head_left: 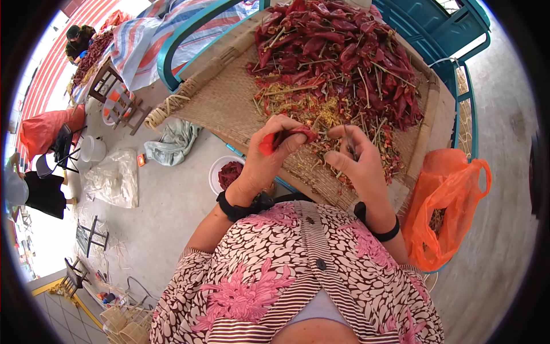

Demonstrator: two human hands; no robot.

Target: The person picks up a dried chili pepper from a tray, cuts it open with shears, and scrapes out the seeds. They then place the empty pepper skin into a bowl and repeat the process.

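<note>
My left hand [256,166] is closed around a dried red chili pepper [267,144], part of which sticks out past the fingertips. Just to its right, my right hand [366,169] grips a small dark metal tool [350,147] between thumb and fingers; its exact kind is mostly hidden. Both hands are above the near edge of a woven mat [212,106]. A large heap of dried red chilies [344,49] lies on the mat beyond them. Between heap and hands are scattered yellow seeds [323,112] and cut stems [378,135].
An orange plastic bag [444,229] hangs at the right. Below the mat's left side stands a white basin [216,172] holding red pieces. A teal metal frame [167,57] borders the mat. Another person [80,41] is at the far left, near a wooden chair [112,86].
</note>
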